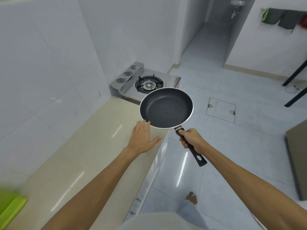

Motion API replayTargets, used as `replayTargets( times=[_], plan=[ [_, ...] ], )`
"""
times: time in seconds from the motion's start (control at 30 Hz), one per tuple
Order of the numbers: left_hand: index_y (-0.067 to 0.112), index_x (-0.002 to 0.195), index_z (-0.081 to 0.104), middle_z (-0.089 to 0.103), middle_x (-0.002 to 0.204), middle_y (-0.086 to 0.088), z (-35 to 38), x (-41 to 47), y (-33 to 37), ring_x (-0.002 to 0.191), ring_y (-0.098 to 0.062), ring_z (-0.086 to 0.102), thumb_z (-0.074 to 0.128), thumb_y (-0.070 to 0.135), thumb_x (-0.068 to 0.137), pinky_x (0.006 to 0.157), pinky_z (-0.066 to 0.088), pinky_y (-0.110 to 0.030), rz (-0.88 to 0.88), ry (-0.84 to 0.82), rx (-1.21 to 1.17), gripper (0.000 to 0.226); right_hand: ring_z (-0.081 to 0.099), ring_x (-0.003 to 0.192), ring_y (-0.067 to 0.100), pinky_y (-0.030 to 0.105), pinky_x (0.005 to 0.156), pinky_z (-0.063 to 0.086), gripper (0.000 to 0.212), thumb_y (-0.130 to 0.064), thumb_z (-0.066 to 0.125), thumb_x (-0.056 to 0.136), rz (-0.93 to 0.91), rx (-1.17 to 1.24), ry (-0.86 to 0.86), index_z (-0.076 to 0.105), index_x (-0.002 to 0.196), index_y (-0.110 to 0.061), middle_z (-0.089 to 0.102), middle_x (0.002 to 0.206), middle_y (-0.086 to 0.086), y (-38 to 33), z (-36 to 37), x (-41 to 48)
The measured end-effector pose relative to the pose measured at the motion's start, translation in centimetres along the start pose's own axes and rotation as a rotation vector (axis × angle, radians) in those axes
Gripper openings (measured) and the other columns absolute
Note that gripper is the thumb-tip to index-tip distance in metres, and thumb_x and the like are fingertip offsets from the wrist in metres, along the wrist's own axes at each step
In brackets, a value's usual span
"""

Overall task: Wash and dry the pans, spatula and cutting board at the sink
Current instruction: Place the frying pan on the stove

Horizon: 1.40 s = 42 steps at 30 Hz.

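Observation:
A black non-stick frying pan with a silver rim hangs level in the air over the counter's end. My right hand grips its black handle. My left hand is spread open just under the pan's near-left rim, fingertips at the rim, holding nothing. A green cutting board lies at the bottom left corner, blurred and partly cut off by the frame edge. No sink or spatula is in view.
A beige counter runs along the white tiled wall on the left. A steel single-burner gas stove stands at its far end. Tiled floor lies to the right, with a grey cabinet and dark table legs.

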State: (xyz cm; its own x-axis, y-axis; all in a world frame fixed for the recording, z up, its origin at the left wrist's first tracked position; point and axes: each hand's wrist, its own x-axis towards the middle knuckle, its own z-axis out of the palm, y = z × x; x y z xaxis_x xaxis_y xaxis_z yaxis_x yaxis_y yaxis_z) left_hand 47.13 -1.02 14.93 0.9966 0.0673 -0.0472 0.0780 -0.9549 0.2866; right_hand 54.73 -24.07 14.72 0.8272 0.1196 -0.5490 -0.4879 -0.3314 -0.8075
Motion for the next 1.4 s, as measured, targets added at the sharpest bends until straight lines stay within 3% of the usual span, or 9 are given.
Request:
replayTargets(
  times=[0.37,0.53,0.7,0.8,0.93,1.17,1.4],
  plan=[
    [0.007,0.14,0.037,0.04,0.143,-0.013,1.5,16.6,2.7,0.134,-0.039,0.033,0.021,0.08,0.081,0.112,0.032,-0.05,-0.24,0.024,-0.002,0.096,0.043,0.049,0.016,0.026,0.046,0.036,0.018,-0.013,0.066,0.093,-0.04,-0.179,-0.212,0.059,0.083,0.0,0.052,0.069,0.014,-9.4,-7.5,18.1],
    [0.008,0.145,0.032,0.034,0.15,-0.014,2.5,22.1,4.2,0.14,-0.038,0.027,0.018,0.08,0.079,0.114,0.03,-0.052,-0.37,0.024,-0.024,0.099,0.047,0.052,0.018,0.028,0.048,0.041,0.022,-0.017,0.071,0.091,-0.115,-0.316,-0.34,0.064,0.081,0.002,0.054,0.067,0.015,-13.3,-9.9,25.8],
    [0.005,0.153,0.023,0.022,0.16,-0.015,2.9,26.6,3.0,0.147,-0.038,0.016,0.013,0.082,0.078,0.119,0.023,-0.051,-0.522,0.006,-0.041,0.108,0.046,0.05,0.017,0.028,0.049,0.042,0.022,-0.017,0.073,0.089,-0.142,-0.391,-0.424,0.063,0.076,-0.003,0.054,0.064,0.013,-17.1,-8.9,32.7],
    [0.004,0.155,0.019,0.019,0.162,-0.015,3.2,28.8,1.6,0.149,-0.037,0.013,0.032,0.076,0.09,0.12,0.02,-0.05,-0.541,0.002,-0.059,0.097,0.047,0.048,0.017,0.03,0.051,0.043,0.024,-0.019,0.074,0.089,-0.163,-0.441,-0.462,0.063,0.073,-0.004,0.055,0.062,0.012,-18.1,-7.5,36.2],
    [0.007,0.157,0.013,0.013,0.165,-0.011,2.8,32.3,-0.3,0.152,-0.033,0.009,0.039,0.07,0.093,0.123,0.016,-0.047,-0.548,-0.014,-0.092,0.094,0.049,0.05,0.016,0.029,0.052,0.045,0.022,-0.018,0.072,0.091,-0.131,-0.462,-0.483,0.063,0.077,-0.003,0.055,0.065,0.012,-20.1,-5.3,40.1],
    [0.012,0.159,0.0,0.001,0.167,-0.01,3.7,37.8,-2.6,0.153,-0.035,0.002,0.035,0.076,0.091,0.123,0.011,-0.05,-0.56,-0.129,-0.095,0.099,0.051,0.052,0.017,0.028,0.053,0.047,0.019,-0.019,0.068,0.095,-0.1,-0.495,-0.525,0.065,0.087,-0.002,0.057,0.068,0.011,-22.1,-3.1,45.6],
    [0.015,0.159,-0.003,-0.004,0.167,-0.009,5.8,42.4,-3.1,0.153,-0.037,-0.004,0.032,0.077,0.09,0.123,0.007,-0.055,-0.636,-0.137,-0.085,0.099,0.052,0.053,0.016,0.027,0.051,0.047,0.019,-0.019,0.067,0.096,-0.096,-0.525,-0.587,0.066,0.092,-0.001,0.059,0.068,0.01,-23.8,-2.4,51.2]
  ],
)
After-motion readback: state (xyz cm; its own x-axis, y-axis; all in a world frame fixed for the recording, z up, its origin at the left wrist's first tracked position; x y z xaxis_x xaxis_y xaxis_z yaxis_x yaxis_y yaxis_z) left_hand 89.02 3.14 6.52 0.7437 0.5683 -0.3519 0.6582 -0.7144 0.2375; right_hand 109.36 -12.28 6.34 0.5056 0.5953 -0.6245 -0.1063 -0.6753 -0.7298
